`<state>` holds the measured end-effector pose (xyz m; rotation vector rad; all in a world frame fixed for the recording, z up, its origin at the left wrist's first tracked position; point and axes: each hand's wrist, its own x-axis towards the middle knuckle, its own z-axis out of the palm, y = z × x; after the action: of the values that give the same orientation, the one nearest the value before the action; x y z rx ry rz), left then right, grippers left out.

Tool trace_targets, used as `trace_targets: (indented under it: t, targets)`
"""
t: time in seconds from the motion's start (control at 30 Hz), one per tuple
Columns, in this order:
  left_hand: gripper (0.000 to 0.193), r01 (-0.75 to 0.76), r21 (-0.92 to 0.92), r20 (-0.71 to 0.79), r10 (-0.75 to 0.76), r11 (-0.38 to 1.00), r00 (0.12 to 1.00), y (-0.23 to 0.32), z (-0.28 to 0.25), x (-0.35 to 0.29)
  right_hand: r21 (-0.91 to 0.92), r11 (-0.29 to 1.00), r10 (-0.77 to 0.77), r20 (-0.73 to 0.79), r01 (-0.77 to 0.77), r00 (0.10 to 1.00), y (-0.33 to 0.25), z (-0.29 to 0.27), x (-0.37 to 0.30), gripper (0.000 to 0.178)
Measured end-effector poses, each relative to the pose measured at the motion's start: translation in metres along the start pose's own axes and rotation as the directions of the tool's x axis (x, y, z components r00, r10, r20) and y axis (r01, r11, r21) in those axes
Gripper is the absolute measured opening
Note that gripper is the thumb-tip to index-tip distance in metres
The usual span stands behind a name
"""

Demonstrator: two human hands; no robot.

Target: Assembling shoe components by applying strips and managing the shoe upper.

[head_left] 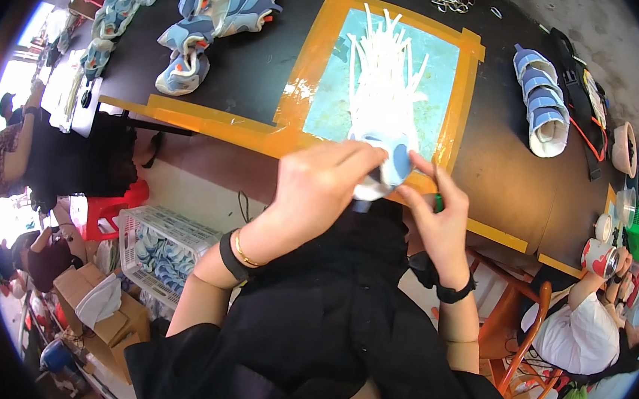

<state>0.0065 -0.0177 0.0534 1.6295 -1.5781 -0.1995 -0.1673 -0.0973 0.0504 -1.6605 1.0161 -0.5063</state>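
- A small blue-and-white shoe piece (401, 165) was between the person's two hands, just over the near edge of the worktop (247, 74); any lettering on it was too blurred to tell.
- It looked soft and curved, with a rounded blue patch on its right side and a dark hollow showing near the left fingers. Which way its toe pointed and how its long axis ran could not be told, as the hands and blur hid too much.
- The left hand (313, 180) held the piece from the left, its fingers bent, pressed close together over the top; its thumb was hidden.
- The right hand (438, 216) had forefinger and thumb at the piece's right side, their tips apart; whether they pinched it could not be told. A small green thing (439, 202) showed beside the thumb.
- Beyond the piece, thin white strips (385, 85) lay on a pale blue mat (442, 67), their loose ends fanning toward the worktop's far edge. Shiny amber tape (213, 120) framed the mat and ran along the near edge.
- More padded, blue-and-white shoe parts (184, 61) lay toward the far left corner, and a nested row (545, 101) of them stood near the right edge, its long axis running from far to near.
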Motion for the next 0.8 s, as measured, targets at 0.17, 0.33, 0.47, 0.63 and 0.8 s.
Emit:
trace_targets:
  t: [0.17, 0.33, 0.47, 0.63, 0.8]
  targets:
    - [0.026, -0.179, 0.249, 0.255, 0.114, 0.952, 0.960, -0.016, -0.022, 0.018, 0.167, 0.984, 0.019, 0.220, -0.057, 0.975, 0.013, 0.019, -0.005, 0.017]
    - [0.021, -0.400, 0.103, 0.339, 0.346, 0.911, 0.875, -0.040, -0.031, 0.015, 0.002, 0.967, -0.256, 0.056, 0.256, 0.965, 0.013, 0.008, 0.010, 0.028]
    - [0.020, -0.384, 0.134, 0.366, 0.315, 0.913, 0.876, -0.039, -0.031, 0.014, -0.094, 0.929, -0.340, 0.169, 0.358, 0.925, 0.004, 0.023, 0.019, 0.043]
    - [0.017, -0.092, 0.151, 0.360, 0.032, 0.984, 0.932, -0.040, -0.016, -0.014, -0.213, 0.872, -0.406, 0.192, 0.441, 0.894, 0.026, 0.043, 0.020, 0.048]
    - [0.012, 0.279, 0.025, 0.387, -0.267, 0.960, 0.882, -0.039, -0.009, -0.020, -0.310, 0.870, -0.365, 0.119, 0.383, 0.924, 0.036, 0.050, 0.006, 0.035]
